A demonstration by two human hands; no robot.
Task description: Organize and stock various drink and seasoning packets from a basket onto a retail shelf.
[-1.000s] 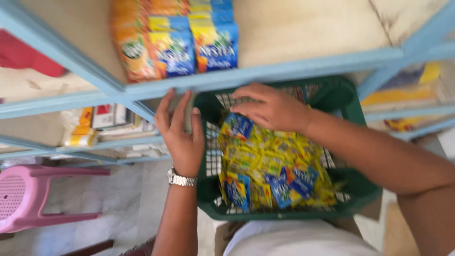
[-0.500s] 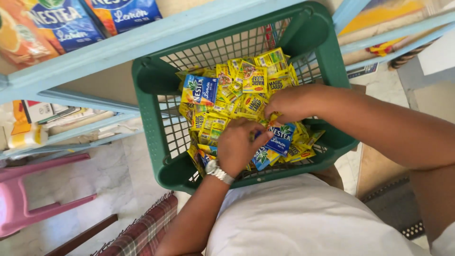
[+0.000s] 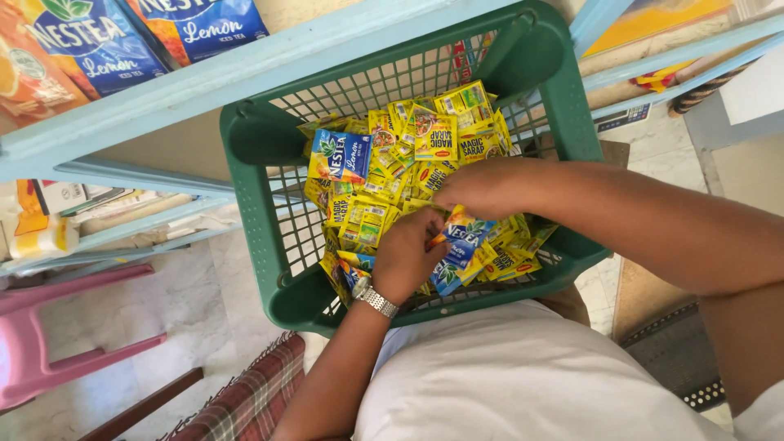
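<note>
Since half a second ago, a blue sachet (image 3: 459, 242) has been tilted up from the heap in the green basket (image 3: 251, 196), pinched between left hand (image 3: 406, 256) and right hand (image 3: 482, 186), both closed on it, suggesting sorting blue from yellow sachets (image 3: 433, 139).

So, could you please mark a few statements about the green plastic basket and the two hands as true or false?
1. The green plastic mesh basket holds mostly yellow sachets. True.
2. Both hands are inside the basket. True: left hand, right hand.
3. The silver wristwatch is on the right wrist. False: it is on the left.
4. The plastic stool is blue. False: it is pink.
</note>
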